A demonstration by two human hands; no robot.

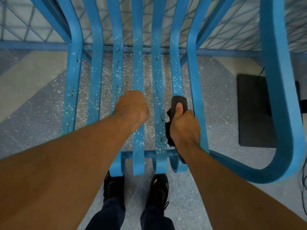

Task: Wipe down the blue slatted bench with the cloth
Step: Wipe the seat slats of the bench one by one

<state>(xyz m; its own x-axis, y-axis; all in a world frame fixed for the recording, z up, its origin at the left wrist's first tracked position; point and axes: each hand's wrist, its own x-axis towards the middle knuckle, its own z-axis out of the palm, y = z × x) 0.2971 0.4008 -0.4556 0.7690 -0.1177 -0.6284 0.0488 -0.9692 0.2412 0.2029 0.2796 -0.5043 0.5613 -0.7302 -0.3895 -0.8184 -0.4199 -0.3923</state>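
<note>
Counter point(137, 72): blue, slatted bench type, seven narrow curved strips running front to back, front ends curled under. Surface spotted w/ white flecks and several brown streaks, densest on mid strips. Wide blue loop armrest point(279, 97) at right side.

Cloth point(179, 101): dark grey, folded, lying on the strip second from right, approx. halfway along the seat; loose end hangs beside that strip under the wrist.

Right hand point(184, 127): closed round the cloth, thumb flat on top pressing it to the strip, fingers wrapped below.

Left hand point(131, 110): knuckles up, resting across the third and fourth strips from left, near centre of seat. Fingers curl away out of sight; can't tell whether they grip a strip.

Shoes point(114, 185): black pair, dark trousers above, standing just in front of the counter's front edge.

Floor point(41, 113): grey speckled, white flecks scattered below the seat.

Slab point(254, 110): flat, dark grey, rectangular, on floor at right, partly behind armrest.

Mesh point(216, 22): blue wire grid behind the backrest.
</note>
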